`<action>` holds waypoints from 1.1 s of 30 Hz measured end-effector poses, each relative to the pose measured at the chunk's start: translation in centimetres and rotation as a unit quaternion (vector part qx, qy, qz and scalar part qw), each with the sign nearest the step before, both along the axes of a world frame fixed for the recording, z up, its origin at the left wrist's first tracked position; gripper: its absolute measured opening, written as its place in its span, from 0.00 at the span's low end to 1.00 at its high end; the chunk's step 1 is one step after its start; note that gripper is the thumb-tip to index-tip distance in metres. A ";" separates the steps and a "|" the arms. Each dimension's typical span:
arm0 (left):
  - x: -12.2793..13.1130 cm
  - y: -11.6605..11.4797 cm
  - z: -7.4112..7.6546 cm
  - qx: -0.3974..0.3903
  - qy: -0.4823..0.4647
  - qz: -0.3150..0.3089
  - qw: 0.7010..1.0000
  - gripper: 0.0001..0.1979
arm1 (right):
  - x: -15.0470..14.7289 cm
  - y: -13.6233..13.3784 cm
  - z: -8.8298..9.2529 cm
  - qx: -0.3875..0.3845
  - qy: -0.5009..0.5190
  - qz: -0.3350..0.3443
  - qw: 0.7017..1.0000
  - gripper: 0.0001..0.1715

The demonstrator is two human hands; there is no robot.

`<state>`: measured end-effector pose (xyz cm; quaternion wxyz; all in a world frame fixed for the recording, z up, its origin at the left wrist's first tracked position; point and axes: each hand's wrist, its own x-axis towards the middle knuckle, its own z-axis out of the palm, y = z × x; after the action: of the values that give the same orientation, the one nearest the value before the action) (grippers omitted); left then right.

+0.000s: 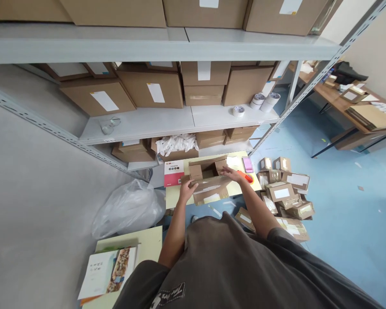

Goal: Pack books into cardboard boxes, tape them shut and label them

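Open cardboard box (211,185) at the centre of the frame, seen from above through the head camera that I monitor remotely. The box lies on a pale yellow table (171,201), its long axis running left to right and rising slightly toward the right; the opening faces up, and a taped front flap slopes toward the wearer's body. Left hand (188,190): at the near left corner, thumb and fingers bent over the cardboard edge, which I read as a light grasp. Right hand (230,173): at the right end and a little higher in the frame, fingers extended along the rim; I cannot tell whether they pinch the cardboard or merely rest on it. Both hands touch the box, so neither has a gap to cross; its body lies between them, to the right of the left fingers and to the left of the right ones. I judge the right fingertips to be nearer the opening, the left ones nearer the front flap. Also on the table: a red-and-white package (174,173) left of the box, and, near the right wrist, an orange-red object (245,176) and a purple stack (247,165)
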<state>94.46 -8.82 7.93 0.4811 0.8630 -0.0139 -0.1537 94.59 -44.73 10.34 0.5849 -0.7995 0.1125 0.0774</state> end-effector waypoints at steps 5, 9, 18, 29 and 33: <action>-0.8 -0.5 -1.0 0.037 -0.007 0.067 0.997 0.25 | -1.4 -1.0 -1.4 0.025 -0.013 -0.042 0.999 0.44; -0.4 -1.1 -0.6 0.061 -0.051 0.076 0.994 0.42 | -3.4 0.6 -4.3 -0.040 0.017 -0.129 0.991 0.63; 5.3 -2.3 0.4 0.140 -0.064 -0.076 0.985 0.41 | -3.9 2.2 -6.3 -0.177 -0.024 -0.109 0.978 0.61; 3.4 -3.2 -1.9 0.070 -0.006 0.053 0.996 0.41 | -3.6 2.6 -8.1 -0.171 0.021 -0.044 0.984 0.44; 5.3 -4.5 -1.6 0.083 0.066 0.135 0.985 0.50 | -3.4 2.3 -7.5 -0.191 0.037 -0.054 0.979 0.44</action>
<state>99.80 -13.29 6.36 0.4243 0.8817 0.1475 -0.1441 91.14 -42.41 2.86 0.4198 -0.8860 0.1898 0.0522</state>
